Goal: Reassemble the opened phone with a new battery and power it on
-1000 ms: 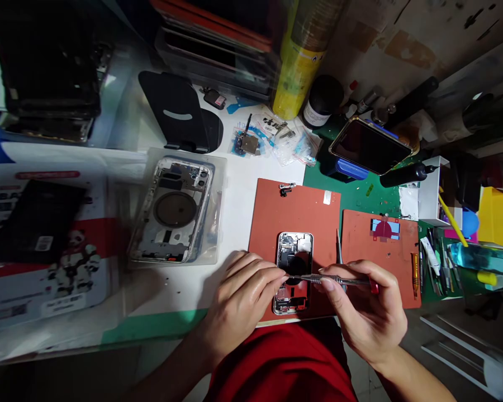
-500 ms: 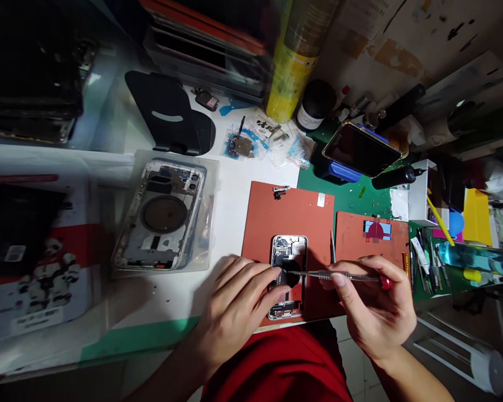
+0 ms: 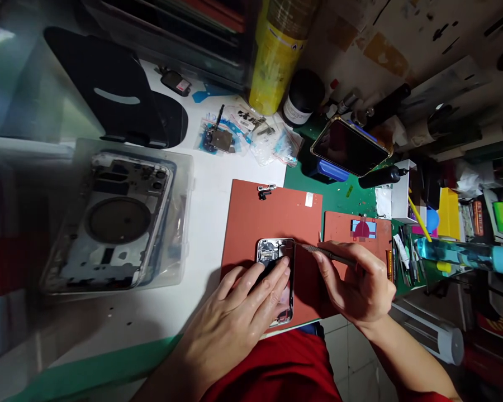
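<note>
Fingers (image 3: pixel 270 286) across parts-filled phone shell (image 3: pixel 275 240)

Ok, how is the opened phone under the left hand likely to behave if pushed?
The opened phone probably moves as one stiff piece, given the rim around it. Lying flat on the reddish mat, it would likely slide rather than tip, though the left hand lying across it should resist that. Its bared inner parts look fragile.

We seem to be in a phone-repair workshop: an opened phone (image 3: pixel 270 253) lies on a red mat (image 3: pixel 272 215), a bare shell (image 3: pixel 118 221) sits in a clear case (image 3: pixel 181 223), and small bagged parts (image 3: pixel 272 142), a yellow can (image 3: pixel 273 67) and slim tools (image 3: pixel 406 259) crowd our worktop (image 3: pixel 209 192).
</note>
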A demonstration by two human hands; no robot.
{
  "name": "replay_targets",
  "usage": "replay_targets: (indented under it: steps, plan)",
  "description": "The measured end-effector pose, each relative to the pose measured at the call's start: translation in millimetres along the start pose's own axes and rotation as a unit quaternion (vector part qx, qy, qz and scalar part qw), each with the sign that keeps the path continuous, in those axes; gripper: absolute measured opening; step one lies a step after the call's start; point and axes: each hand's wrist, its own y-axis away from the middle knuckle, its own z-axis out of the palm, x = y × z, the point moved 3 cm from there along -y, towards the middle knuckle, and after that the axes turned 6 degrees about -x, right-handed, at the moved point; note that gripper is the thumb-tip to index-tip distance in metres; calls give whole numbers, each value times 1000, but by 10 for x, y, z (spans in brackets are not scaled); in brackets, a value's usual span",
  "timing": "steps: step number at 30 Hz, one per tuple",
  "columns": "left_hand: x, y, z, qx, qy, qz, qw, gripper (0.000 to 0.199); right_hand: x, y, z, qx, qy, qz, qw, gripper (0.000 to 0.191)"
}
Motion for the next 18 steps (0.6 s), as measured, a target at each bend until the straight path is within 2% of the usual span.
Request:
replay_targets:
  steps: [7,18]
  plan:
    - [4,-16,7,-4,-9,-14,1000,49,5,-4,6,-13,3,7,1000,40]
    - [1,-19,12,-12,-16,-13,1000,45,-35,-76,-1,-29,2,19,999,30]
